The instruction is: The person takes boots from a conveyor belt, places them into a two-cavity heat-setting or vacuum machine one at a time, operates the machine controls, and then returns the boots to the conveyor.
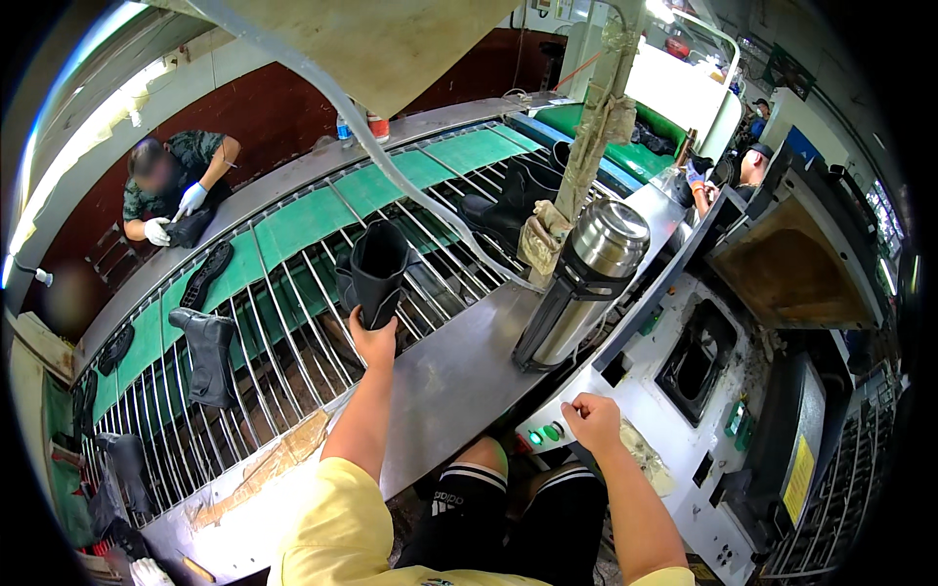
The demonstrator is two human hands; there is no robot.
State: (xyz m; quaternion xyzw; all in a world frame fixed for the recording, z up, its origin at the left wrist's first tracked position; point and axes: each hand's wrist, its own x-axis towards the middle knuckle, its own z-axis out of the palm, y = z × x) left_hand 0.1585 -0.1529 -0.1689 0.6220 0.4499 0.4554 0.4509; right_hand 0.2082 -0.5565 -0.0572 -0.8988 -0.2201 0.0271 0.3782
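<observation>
My left hand (374,337) reaches over the roller rack and grips the heel side of a black boot (378,262), which stands upright with its opening facing up. My right hand (592,422) is curled into a loose fist above the front panel of a white machine (684,305), near its green buttons (544,434); nothing shows in it. Beyond the boot, more black boots (508,200) stand on the rack, partly behind a post. To the left another black boot (208,356) lies on the metal bars.
A steel thermos (591,269) stands on the metal ledge (445,366) between rack and machine. A dirty post (592,127) and a grey hose (366,137) cross the view. Black soles (207,275) lie on the green belt (278,200). Across it, a gloved person (176,186) handles a dark shoe.
</observation>
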